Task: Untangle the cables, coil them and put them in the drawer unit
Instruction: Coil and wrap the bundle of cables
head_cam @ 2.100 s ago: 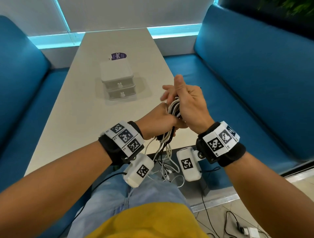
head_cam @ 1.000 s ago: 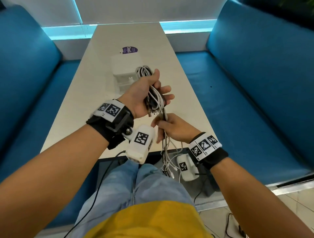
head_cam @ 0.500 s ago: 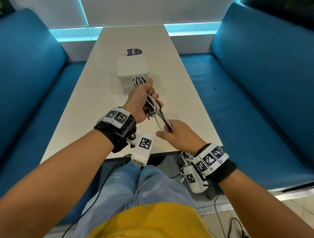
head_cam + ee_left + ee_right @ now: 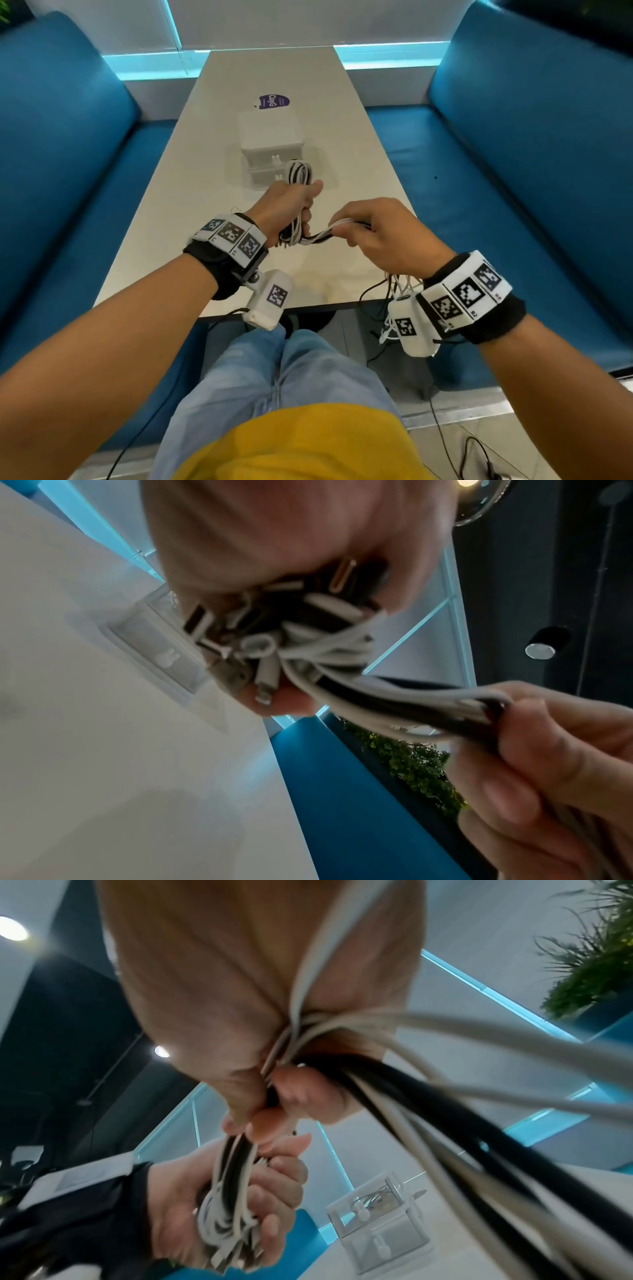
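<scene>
A bundle of white and black cables [image 4: 298, 173] [image 4: 329, 653] [image 4: 232, 1199] is gripped in my left hand [image 4: 291, 209] above the table's near half, with a loop sticking out above the fist and several plugs at the bottom. My right hand [image 4: 363, 226] [image 4: 534, 739] pinches the same strands just to the right [image 4: 274, 1096]; their loose tails hang past my right wrist below the table edge. The white two-drawer unit [image 4: 270, 137] [image 4: 380, 1229] stands behind my hands in mid-table, both drawers pushed in.
The pale table [image 4: 191, 192] runs away from me between two blue benches [image 4: 513, 192]. A purple sticker [image 4: 274, 101] lies beyond the drawer unit. More cables trail on the floor [image 4: 479, 455] at lower right. My knees are under the near edge.
My right hand has risen from near the table edge to level with the left, pulling the strands sideways to the right. The left hand has kept its grip on the bundle.
</scene>
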The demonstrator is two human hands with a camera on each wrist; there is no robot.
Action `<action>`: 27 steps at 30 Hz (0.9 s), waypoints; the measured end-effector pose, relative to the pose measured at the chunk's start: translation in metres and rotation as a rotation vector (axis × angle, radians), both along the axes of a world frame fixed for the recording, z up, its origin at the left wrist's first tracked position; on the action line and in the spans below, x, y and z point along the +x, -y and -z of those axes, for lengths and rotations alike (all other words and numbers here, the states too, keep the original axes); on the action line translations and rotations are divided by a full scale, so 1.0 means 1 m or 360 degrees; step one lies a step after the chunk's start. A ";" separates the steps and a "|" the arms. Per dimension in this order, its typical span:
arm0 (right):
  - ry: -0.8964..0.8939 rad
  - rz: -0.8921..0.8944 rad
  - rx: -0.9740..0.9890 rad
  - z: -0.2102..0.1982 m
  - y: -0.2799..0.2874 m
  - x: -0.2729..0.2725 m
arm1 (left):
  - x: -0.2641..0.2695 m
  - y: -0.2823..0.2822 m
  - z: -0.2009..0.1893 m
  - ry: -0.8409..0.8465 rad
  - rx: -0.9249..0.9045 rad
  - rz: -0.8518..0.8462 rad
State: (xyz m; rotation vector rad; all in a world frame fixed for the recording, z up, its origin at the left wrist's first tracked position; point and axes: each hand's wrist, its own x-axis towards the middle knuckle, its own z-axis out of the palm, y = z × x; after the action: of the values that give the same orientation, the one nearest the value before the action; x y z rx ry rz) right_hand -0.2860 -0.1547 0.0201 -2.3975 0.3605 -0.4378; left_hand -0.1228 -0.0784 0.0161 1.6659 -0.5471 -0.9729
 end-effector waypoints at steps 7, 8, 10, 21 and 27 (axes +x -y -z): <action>-0.0210 -0.0020 0.0066 -0.008 0.011 0.012 | -0.005 -0.016 -0.003 0.0241 0.0124 0.0523; -0.0253 -0.0031 0.0056 -0.010 0.012 0.013 | -0.004 -0.016 -0.002 0.0295 0.0130 0.0600; -0.0262 -0.0054 0.0066 -0.013 0.011 0.016 | -0.006 -0.016 -0.003 0.0295 0.0140 0.0765; -0.0043 0.0154 0.0232 -0.018 0.005 0.022 | -0.010 -0.016 -0.001 0.0160 0.0211 0.0848; 0.0074 0.0287 0.0052 -0.011 -0.001 0.030 | -0.006 -0.018 -0.005 0.0183 0.0117 0.0779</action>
State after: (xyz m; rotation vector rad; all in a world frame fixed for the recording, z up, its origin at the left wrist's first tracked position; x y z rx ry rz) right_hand -0.2563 -0.1536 0.0314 -2.3282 0.5610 -0.5634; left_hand -0.1286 -0.0601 0.0209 1.6951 -1.0399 -1.2611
